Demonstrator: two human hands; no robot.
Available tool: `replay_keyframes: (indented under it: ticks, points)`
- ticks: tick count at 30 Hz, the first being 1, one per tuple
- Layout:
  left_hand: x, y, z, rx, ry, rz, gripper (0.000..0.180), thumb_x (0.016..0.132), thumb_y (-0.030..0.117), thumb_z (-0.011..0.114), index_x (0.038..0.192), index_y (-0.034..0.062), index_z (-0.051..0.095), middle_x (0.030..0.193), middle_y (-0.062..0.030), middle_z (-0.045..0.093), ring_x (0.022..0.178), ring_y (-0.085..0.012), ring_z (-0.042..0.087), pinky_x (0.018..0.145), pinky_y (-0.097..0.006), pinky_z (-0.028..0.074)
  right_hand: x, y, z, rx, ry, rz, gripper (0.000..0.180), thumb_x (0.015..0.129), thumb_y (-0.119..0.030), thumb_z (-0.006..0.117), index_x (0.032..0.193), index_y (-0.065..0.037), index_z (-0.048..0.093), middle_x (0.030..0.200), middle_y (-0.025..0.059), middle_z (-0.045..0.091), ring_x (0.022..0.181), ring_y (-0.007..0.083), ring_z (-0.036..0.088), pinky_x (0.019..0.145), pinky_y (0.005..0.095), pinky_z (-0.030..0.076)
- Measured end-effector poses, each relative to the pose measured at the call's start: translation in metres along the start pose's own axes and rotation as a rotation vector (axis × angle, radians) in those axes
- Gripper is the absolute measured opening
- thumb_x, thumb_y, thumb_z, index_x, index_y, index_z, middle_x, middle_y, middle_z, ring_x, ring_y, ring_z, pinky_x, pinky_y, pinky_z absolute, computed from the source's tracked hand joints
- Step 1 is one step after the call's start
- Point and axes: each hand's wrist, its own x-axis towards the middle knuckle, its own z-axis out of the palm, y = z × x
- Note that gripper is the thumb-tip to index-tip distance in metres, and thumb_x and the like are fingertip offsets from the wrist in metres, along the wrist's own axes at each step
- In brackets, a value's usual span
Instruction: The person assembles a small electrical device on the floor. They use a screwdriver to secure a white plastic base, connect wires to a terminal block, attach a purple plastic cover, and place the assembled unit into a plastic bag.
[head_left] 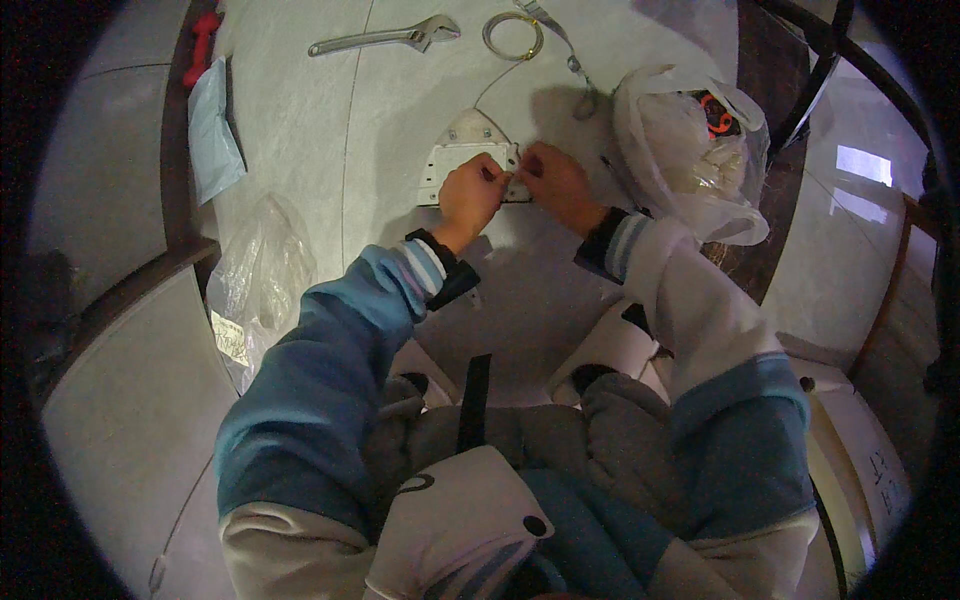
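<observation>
Pale plate (463,155), tapered, under two bare hands.

Left hand (470,198) and right hand (562,187) close together at its right edge, fingers curled; cannot tell whether they clamp anything. Plate flat on whitish surface (290,140), straight base nearest the wearer, rounded tip pointing away, long axis likewise. Thin wire beyond, smooth coil (487,38) above.

Pale-blue packet (213,135) — crumpled clear bag (265,255) near.

Before us lies the plate (470,131); beyond it, the wrench (380,41) sits left of the wire coil (540,40); the filled bag (690,160) is on our right.
</observation>
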Motion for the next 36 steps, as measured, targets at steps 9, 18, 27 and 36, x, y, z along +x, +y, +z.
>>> replay_keyframes:
  ticks: [9, 18, 27, 36]
  points:
    - [-0.011, 0.009, -0.007, 0.085, 0.038, 0.197, 0.022, 0.075, 0.017, 0.064, 0.095, 0.0111, 0.059, 0.072, -0.0070, 0.061, 0.066, -0.0284, 0.061, 0.059, -0.039, 0.047, -0.014, -0.002, 0.005, -0.143, 0.024, -0.078, 0.023, 0.083, -0.026, 0.057, 0.085, -0.003, 0.056, 0.084, 0.0150, 0.058, 0.075, 0.0341, 0.057, 0.066, 0.0430, 0.045]
    - [0.004, 0.001, -0.032, 0.026, -0.146, 0.713, 0.029, 0.075, 0.007, 0.064, 0.103, 0.0081, 0.058, 0.089, -0.0093, 0.058, 0.070, -0.0266, 0.060, 0.061, -0.035, 0.048, -0.022, -0.003, 0.012, -0.342, 0.156, -0.322, 0.015, 0.080, -0.011, 0.058, 0.093, -0.007, 0.052, 0.086, 0.0104, 0.056, 0.076, 0.0301, 0.059, 0.061, 0.0399, 0.048]
    - [-0.008, -0.014, -0.033, 0.180, -0.021, 0.843, 0.016, 0.072, 0.011, 0.065, 0.087, 0.0090, 0.059, 0.089, -0.0064, 0.059, 0.075, -0.0274, 0.060, 0.063, -0.035, 0.049, -0.030, 0.000, 0.016, -0.036, 0.158, -0.127, 0.017, 0.080, -0.011, 0.062, 0.095, -0.005, 0.058, 0.086, 0.0117, 0.059, 0.074, 0.0248, 0.061, 0.064, 0.0328, 0.049]
    - [-0.017, -0.025, -0.028, 0.302, 0.114, 1.069, 0.025, 0.069, 0.012, 0.069, 0.093, 0.0089, 0.061, 0.089, -0.0061, 0.060, 0.075, -0.0252, 0.061, 0.058, -0.034, 0.050, -0.042, -0.002, 0.024, 0.163, 0.222, 0.031, 0.013, 0.081, -0.011, 0.062, 0.091, -0.003, 0.060, 0.086, 0.0118, 0.059, 0.075, 0.0239, 0.060, 0.067, 0.0331, 0.048]
